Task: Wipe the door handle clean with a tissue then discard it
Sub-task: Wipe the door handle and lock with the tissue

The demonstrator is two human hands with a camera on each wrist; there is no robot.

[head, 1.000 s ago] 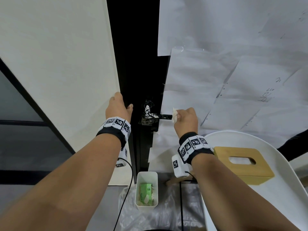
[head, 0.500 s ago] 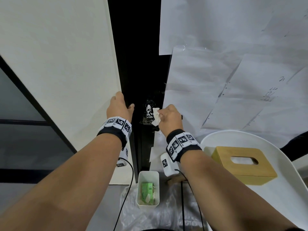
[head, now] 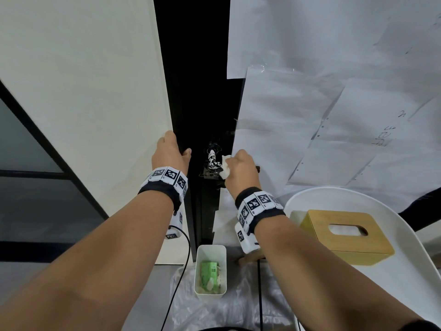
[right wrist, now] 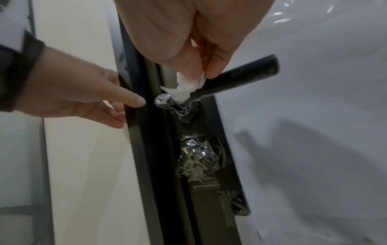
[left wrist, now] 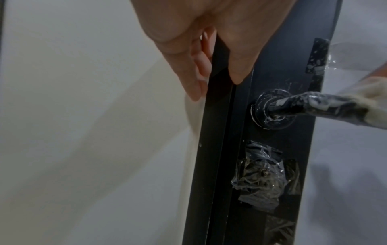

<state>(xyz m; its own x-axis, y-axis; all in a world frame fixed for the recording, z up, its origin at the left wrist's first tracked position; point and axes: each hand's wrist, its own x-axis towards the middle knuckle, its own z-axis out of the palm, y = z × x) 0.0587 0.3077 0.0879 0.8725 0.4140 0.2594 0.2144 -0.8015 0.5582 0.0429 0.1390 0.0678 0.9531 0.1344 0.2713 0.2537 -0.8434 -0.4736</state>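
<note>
The wiping step is in hand. The right hand holds a crumpled white tissue pinched between thumb and curled fingers and presses it onto the door handle, a dark lever that juts from the black door edge. The tissue sits on the inner part of the lever, close to the round base. That inner stretch and the base are streaked with white residue; the outer end of the lever, seen from the right wrist, looks dark and clean.

The left hand holds nothing. Its fingers lie fairly straight along the black door frame beside the pale wall panel, with the thumb on the frame's face; it appears to steady the door.

Below the handle, a patch of crinkled clear film is taped to the door edge. On the floor under the hands stands a small white bin containing a green packet and some white scraps, set on a clear plastic sheet. To the right, a wooden tissue box rests on a white round desk, near its left edge.

Judgement: the wipe is partly done. The next move calls for working the tissue around the smeared neck and base with firm pressure, without tearing the tissue, before carrying it down to the bin.
</note>
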